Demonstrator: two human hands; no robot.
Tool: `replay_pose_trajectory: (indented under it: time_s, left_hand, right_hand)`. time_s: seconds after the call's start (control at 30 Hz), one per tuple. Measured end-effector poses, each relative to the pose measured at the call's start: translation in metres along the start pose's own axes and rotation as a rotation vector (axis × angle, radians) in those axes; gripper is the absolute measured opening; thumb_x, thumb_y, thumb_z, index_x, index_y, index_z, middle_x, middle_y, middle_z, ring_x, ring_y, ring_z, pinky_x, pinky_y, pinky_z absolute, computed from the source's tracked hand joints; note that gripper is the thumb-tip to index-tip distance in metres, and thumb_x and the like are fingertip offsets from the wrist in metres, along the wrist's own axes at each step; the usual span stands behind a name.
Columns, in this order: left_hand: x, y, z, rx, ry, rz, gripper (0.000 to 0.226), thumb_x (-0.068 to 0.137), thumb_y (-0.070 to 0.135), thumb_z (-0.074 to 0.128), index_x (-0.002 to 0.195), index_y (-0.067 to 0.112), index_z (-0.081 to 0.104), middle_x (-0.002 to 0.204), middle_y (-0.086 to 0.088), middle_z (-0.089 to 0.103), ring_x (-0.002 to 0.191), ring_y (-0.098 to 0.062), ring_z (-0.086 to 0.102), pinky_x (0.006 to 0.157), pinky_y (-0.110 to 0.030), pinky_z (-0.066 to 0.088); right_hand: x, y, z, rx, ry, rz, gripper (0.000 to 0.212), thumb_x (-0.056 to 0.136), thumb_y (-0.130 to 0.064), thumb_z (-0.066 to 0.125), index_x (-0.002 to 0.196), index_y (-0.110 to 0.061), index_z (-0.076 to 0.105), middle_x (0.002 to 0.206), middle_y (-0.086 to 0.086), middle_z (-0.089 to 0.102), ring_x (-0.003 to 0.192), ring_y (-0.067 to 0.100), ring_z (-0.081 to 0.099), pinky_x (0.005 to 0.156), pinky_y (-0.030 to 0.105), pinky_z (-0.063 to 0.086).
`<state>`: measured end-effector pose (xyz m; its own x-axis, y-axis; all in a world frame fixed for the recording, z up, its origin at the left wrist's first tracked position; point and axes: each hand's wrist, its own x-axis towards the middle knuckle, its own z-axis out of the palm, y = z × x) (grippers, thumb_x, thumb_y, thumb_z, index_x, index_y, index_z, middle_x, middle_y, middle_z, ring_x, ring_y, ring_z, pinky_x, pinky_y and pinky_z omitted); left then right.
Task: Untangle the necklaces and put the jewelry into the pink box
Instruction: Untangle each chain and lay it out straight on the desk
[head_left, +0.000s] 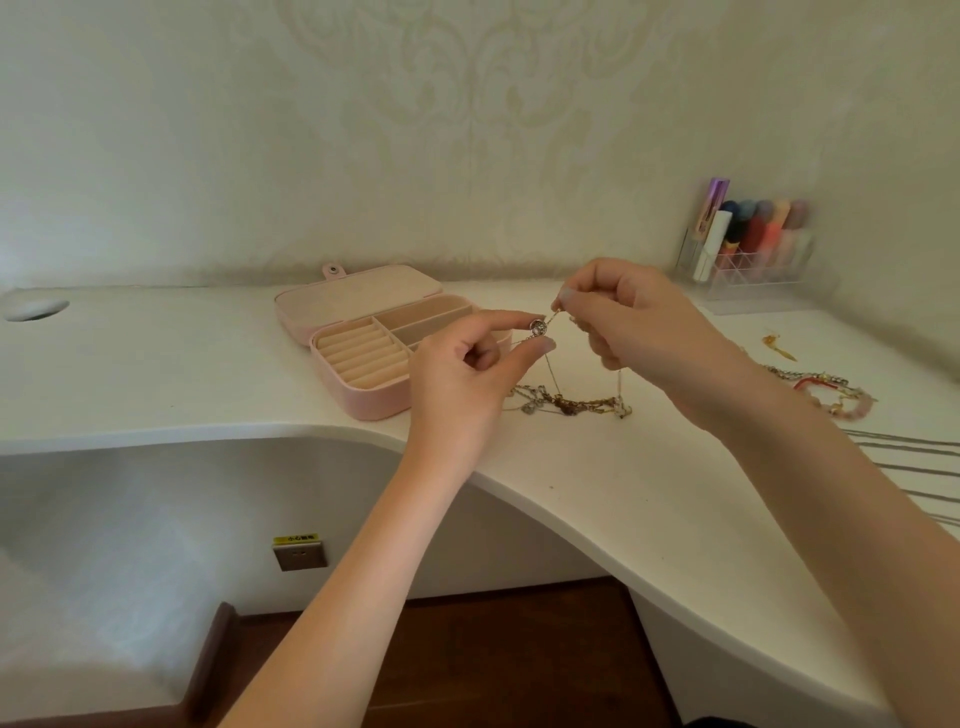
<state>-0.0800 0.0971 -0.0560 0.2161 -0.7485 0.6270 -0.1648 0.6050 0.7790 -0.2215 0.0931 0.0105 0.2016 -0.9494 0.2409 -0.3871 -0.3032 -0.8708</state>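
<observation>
Both arms reach in over the desk edge. Tangle of chains lies on the desk below the hands, strands rising taut. Left hand pinches the pendant; right hand pinches the chain just beside it, likely pulling apart to free a knot. Pink box sits open behind, ready. More jewelry right; organizer by wall.

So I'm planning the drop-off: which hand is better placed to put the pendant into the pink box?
Left hand: it already pinches the pendant and hovers beside the open pink box.
</observation>
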Motion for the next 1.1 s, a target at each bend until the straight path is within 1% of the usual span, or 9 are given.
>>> replay_pose_trajectory:
  time_s: [0.13, 0.3, 0.37, 0.43, 0.5, 0.7, 0.8, 0.9, 1.1]
  left_hand:
    - [-0.001, 0.0, -0.001, 0.001, -0.018, 0.012, 0.016, 0.076, 0.017, 0.076, 0.086, 0.028, 0.071, 0.048, 0.014, 0.027, 0.049, -0.005, 0.025, 0.052, -0.024, 0.028]
    - [-0.003, 0.002, -0.001, 0.044, -0.041, 0.034, 0.015, 0.076, 0.02, 0.077, 0.086, 0.03, 0.071, 0.05, 0.012, 0.026, 0.049, -0.007, 0.025, 0.054, -0.025, 0.028]
    - [-0.005, 0.004, -0.001, 0.101, -0.081, 0.066, 0.017, 0.076, 0.023, 0.077, 0.086, 0.034, 0.07, 0.051, 0.009, 0.027, 0.05, -0.006, 0.027, 0.054, -0.027, 0.03]
    - [-0.007, 0.008, -0.001, 0.141, -0.146, 0.083, 0.016, 0.074, 0.03, 0.076, 0.086, 0.037, 0.069, 0.05, 0.006, 0.028, 0.049, -0.006, 0.028, 0.054, -0.021, 0.03]
    - [-0.009, 0.011, 0.0, 0.142, -0.196, 0.074, 0.014, 0.072, 0.036, 0.073, 0.085, 0.035, 0.07, 0.05, 0.007, 0.027, 0.048, -0.006, 0.028, 0.054, -0.014, 0.027]
    - [-0.012, 0.019, 0.008, 0.136, -0.303, 0.106, 0.012, 0.073, 0.035, 0.072, 0.084, 0.04, 0.068, 0.051, 0.004, 0.03, 0.047, -0.004, 0.029, 0.051, -0.009, 0.024]
    - [-0.014, 0.019, 0.012, 0.114, -0.346, 0.116, 0.015, 0.072, 0.037, 0.076, 0.083, 0.043, 0.068, 0.052, 0.001, 0.03, 0.048, -0.003, 0.028, 0.05, -0.009, 0.022]
    - [-0.014, 0.015, 0.013, 0.104, -0.359, 0.118, 0.009, 0.072, 0.037, 0.071, 0.08, 0.041, 0.071, 0.052, 0.002, 0.03, 0.048, -0.003, 0.027, 0.051, -0.009, 0.023]
    - [-0.016, 0.017, 0.012, 0.158, -0.404, 0.178, 0.028, 0.074, 0.035, 0.07, 0.102, 0.036, 0.065, 0.058, -0.008, 0.037, 0.049, -0.002, 0.032, 0.054, -0.005, 0.026]
  right_hand:
    - [0.0, 0.001, 0.004, 0.102, -0.06, 0.057, 0.014, 0.097, -0.015, 0.045, 0.087, -0.014, 0.054, 0.064, -0.004, 0.05, 0.046, 0.006, 0.04, 0.048, 0.019, 0.034]
    - [-0.001, 0.005, -0.008, -0.259, -0.046, -0.166, 0.006, 0.088, -0.029, 0.061, 0.086, -0.024, 0.062, 0.05, -0.013, 0.035, 0.046, 0.002, 0.034, 0.049, 0.013, 0.029]
    - [-0.005, 0.0, -0.017, -0.364, -0.103, -0.237, 0.004, 0.082, -0.032, 0.068, 0.082, -0.028, 0.067, 0.046, -0.019, 0.043, 0.049, -0.004, 0.041, 0.049, 0.009, 0.03]
    - [-0.008, 0.0, -0.026, -0.431, -0.135, -0.276, 0.002, 0.08, -0.028, 0.072, 0.08, -0.028, 0.07, 0.053, -0.033, 0.049, 0.056, -0.013, 0.046, 0.055, 0.004, 0.033]
    - [-0.011, 0.005, -0.037, -0.501, -0.126, -0.293, 0.005, 0.076, -0.03, 0.075, 0.081, -0.03, 0.072, 0.061, -0.036, 0.051, 0.06, -0.012, 0.045, 0.059, 0.005, 0.034]
    - [-0.032, 0.02, -0.057, -0.417, -0.082, -0.33, 0.012, 0.066, -0.04, 0.073, 0.075, -0.033, 0.075, 0.057, -0.022, 0.052, 0.06, -0.003, 0.047, 0.056, 0.008, 0.032]
    - [-0.037, 0.028, -0.06, -0.362, 0.045, -0.341, 0.006, 0.07, -0.04, 0.074, 0.072, -0.034, 0.073, 0.051, -0.007, 0.032, 0.049, 0.007, 0.032, 0.048, 0.012, 0.023]
    - [-0.038, 0.028, -0.06, -0.33, 0.058, -0.389, 0.007, 0.075, -0.033, 0.078, 0.073, -0.031, 0.071, 0.053, -0.006, 0.024, 0.047, 0.008, 0.024, 0.047, 0.011, 0.02]
    - [-0.043, 0.031, -0.049, -0.368, 0.1, -0.453, 0.007, 0.077, -0.028, 0.071, 0.072, -0.028, 0.066, 0.053, -0.006, 0.027, 0.045, 0.005, 0.026, 0.047, 0.008, 0.022]
